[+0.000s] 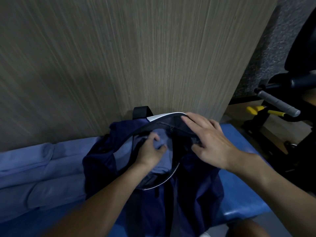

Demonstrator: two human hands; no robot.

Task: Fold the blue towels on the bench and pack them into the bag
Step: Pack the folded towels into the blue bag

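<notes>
Blue towel (163, 158) gripped by left hand (151, 149) inside bag (196, 185) | right hand (211, 140) flat, spreading it open | more towels (51, 168) unpacked, 9 o'clock

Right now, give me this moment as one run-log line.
step: packing | left hand: grips towel inside bag | right hand: presses on bag rim | other towels: on bench, left of bag

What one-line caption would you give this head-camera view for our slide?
Left hand grips a blue towel inside the navy bag; right hand rests on its rim.
</notes>
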